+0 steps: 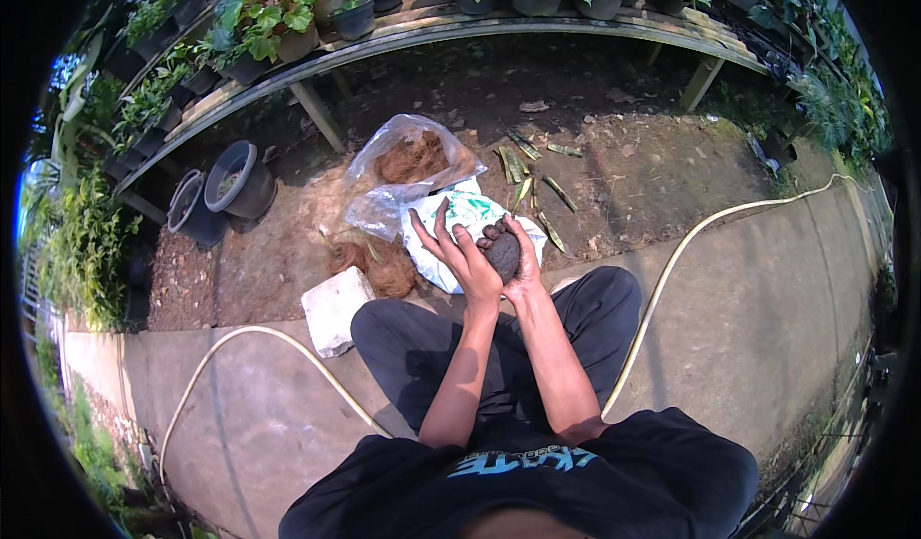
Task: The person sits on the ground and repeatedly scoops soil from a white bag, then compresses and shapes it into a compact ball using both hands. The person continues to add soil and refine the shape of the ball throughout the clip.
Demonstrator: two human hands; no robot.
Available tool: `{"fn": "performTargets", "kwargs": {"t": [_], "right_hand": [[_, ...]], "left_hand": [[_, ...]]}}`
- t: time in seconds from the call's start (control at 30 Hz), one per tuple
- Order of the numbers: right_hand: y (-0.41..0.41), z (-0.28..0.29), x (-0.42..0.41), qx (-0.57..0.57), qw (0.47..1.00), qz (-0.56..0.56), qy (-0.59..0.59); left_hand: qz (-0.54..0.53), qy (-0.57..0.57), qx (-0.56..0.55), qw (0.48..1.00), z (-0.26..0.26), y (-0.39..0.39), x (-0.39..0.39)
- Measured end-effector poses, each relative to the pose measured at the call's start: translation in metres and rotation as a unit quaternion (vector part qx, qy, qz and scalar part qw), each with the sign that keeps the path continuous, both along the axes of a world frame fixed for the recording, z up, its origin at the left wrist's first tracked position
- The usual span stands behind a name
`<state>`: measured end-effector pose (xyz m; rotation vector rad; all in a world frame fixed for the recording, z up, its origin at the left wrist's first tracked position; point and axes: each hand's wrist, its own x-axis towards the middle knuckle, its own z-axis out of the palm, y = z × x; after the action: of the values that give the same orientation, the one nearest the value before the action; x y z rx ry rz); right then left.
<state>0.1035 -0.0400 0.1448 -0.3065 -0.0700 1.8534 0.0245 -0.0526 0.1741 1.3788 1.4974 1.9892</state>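
Observation:
A dark ball of moist soil [504, 257] rests in my right hand [527, 255], whose fingers curl around its far side. My left hand [464, 258] is beside the ball with its fingers spread apart, its palm heel close to the right wrist; whether the palm touches the ball is hard to tell. Beneath both hands lies a white plastic sack [432, 251] with green print. Beyond it, a clear plastic bag [367, 204] holds brown coconut fibre [414, 159]. Fibre-wrapped balls [388, 269] with small green shoots lie left of the sack.
A pale stone block [337, 311] sits by my left knee. Cut variegated leaves [557, 192] are scattered on the soil. Black plastic pots [245, 183] stand at left, under a wooden bench [460, 32] of potted plants. A cream hose [665, 280] crosses the concrete on both sides.

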Motion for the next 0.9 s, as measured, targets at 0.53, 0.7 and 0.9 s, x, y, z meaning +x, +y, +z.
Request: {"fn": "performTargets", "kwargs": {"t": [0.53,0.7,0.9], "right_hand": [[0.0,0.002,0.021,0.022,0.998,-0.045,0.046],[-0.004,0.001,0.015,0.001,0.999,-0.043,-0.027],[-0.002,0.006,0.019,0.021,0.991,-0.005,-0.129]], "left_hand": [[-0.092,-0.108,-0.039,0.989,-0.007,0.008,0.004],[-0.035,0.007,-0.018,0.999,0.009,0.002,0.018],[-0.02,0.003,-0.004,1.0,0.009,0.0,0.008]]}}
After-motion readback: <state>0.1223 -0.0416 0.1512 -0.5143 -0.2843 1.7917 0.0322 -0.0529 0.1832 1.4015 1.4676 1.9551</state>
